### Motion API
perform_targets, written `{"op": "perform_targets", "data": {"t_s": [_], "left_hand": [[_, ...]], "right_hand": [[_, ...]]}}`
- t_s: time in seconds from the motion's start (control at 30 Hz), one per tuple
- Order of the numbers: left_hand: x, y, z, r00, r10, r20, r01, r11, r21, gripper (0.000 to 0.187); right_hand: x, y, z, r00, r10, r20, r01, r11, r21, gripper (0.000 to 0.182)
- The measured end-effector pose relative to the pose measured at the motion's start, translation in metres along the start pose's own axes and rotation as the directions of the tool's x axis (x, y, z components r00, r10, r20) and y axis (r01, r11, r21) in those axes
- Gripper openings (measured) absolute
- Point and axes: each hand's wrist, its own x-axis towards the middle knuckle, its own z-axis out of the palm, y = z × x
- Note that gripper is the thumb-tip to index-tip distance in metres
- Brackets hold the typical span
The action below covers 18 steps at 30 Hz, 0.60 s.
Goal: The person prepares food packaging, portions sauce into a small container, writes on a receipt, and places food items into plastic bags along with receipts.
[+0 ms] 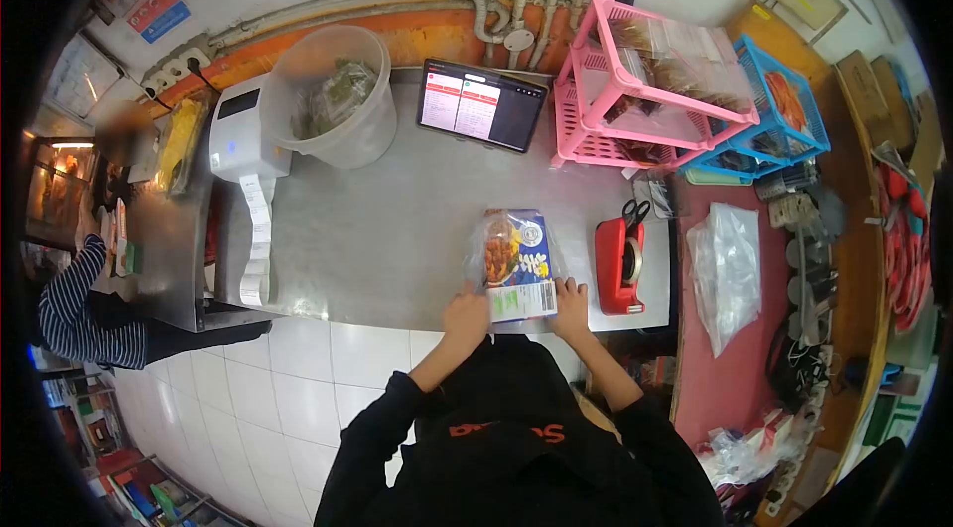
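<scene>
A blue printed food box [533, 251] with a picture of food lies inside a clear plastic bag [556, 244] at the front edge of the metal table. Across its near end is a white label [521, 302] with a barcode and green print. My left hand [467, 314] is closed on the bag at the box's left near corner. At the right near corner my right hand [569, 307] grips the bag too, its fingers bent over the edge. The fingertips of both hands are partly hidden.
On the metal table [397, 219] stand a label printer [238, 135] with a paper strip, a plastic bucket [362, 135], a tablet [481, 104], a red tape dispenser [611, 274] and pink racks [586, 110]. Plastic bags [725, 269] lie right. A person in striped sleeves [74, 294] is left.
</scene>
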Motion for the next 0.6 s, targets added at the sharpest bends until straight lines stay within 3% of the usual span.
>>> {"op": "perform_targets", "data": {"t_s": [0.13,0.2,0.23,0.3,0.4,0.53,0.6], "left_hand": [[0.022,0.002,-0.009,0.998,-0.010,-0.066,0.010,1.000,-0.007,0.016],[0.026,0.007,-0.023,0.994,-0.111,0.014,0.112,0.993,-0.044,0.017],[0.023,0.001,-0.016,0.994,-0.107,0.015,0.107,0.993,-0.040,0.017],[0.014,-0.016,0.005,0.994,0.053,0.099,-0.063,0.993,0.101,0.021],[-0.012,0.000,-0.028,0.983,0.039,0.182,-0.049,0.997,0.054,0.025],[-0.005,0.009,0.014,0.998,0.061,0.011,-0.062,0.998,0.021,0.030],[0.006,0.009,0.013,0.997,-0.081,-0.009,0.079,0.987,-0.137,0.034]], "right_hand": [[0.017,0.012,-0.003,1.000,-0.001,0.007,0.001,1.000,0.003,0.026],[0.023,0.026,-0.022,0.995,-0.053,0.088,0.048,0.997,0.056,0.027],[0.023,0.031,-0.034,0.979,-0.116,0.166,0.098,0.988,0.116,0.028],[0.017,0.036,-0.054,0.971,-0.159,0.178,0.138,0.983,0.125,0.030],[0.008,0.026,-0.080,0.953,-0.240,0.185,0.228,0.970,0.088,0.033],[0.012,0.014,-0.049,0.991,-0.122,0.053,0.117,0.988,0.097,0.035],[0.013,0.009,-0.044,0.996,-0.050,-0.070,0.059,0.990,0.126,0.031]]}}
